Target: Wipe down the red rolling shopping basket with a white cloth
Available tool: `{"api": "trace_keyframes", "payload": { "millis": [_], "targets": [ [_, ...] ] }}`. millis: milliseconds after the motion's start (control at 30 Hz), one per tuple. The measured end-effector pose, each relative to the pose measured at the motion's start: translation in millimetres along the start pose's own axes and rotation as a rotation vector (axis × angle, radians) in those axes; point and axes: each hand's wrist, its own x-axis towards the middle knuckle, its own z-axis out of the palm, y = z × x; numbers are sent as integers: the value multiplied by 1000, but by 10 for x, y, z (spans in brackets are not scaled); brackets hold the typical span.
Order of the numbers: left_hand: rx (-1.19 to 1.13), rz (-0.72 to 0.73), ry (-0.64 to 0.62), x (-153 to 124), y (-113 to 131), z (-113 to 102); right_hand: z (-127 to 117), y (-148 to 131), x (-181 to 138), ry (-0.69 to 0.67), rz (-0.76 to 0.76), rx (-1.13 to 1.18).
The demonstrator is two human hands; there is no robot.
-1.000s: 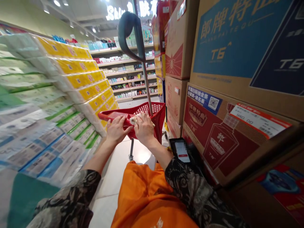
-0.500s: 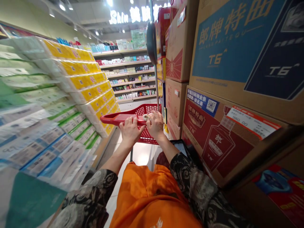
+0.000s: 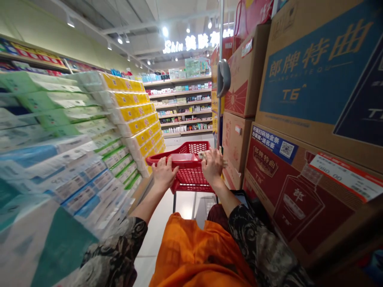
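A red plastic shopping basket on wheels (image 3: 188, 175) stands in the aisle right in front of me. My left hand (image 3: 164, 172) curls over its near rim on the left side. My right hand (image 3: 212, 165) grips the rim on the right and pinches a small crumpled white wad (image 3: 202, 155) against it. The basket's grey pull handle (image 3: 223, 77) stands upright on its pole just beyond my right hand. An orange garment covers my lap below.
Stacked packs of tissue in yellow, green and blue wrappers (image 3: 89, 131) line the left side. Tall stacks of cardboard liquor cartons (image 3: 299, 119) crowd the right. Shelves of small goods (image 3: 182, 107) close the far end of the narrow tiled aisle.
The basket and both hands have shifted right and farther from me along the aisle. The pull handle has swung from leaning left to upright. A phone seen by my right forearm is out of sight.
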Motion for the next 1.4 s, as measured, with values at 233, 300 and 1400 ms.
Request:
{"api": "trace_keyframes", "payload": {
  "millis": [233,300,1400],
  "targets": [
    [16,24,77,-190,27,-132,3,-589,-136,-187,-141,37],
    [21,20,69,-202,5,-164,-32,-526,-105,-175,-117,36],
    [-105,18,44,-183,-368,-9,19,-434,-45,-183,-32,-5]
  ]
}}
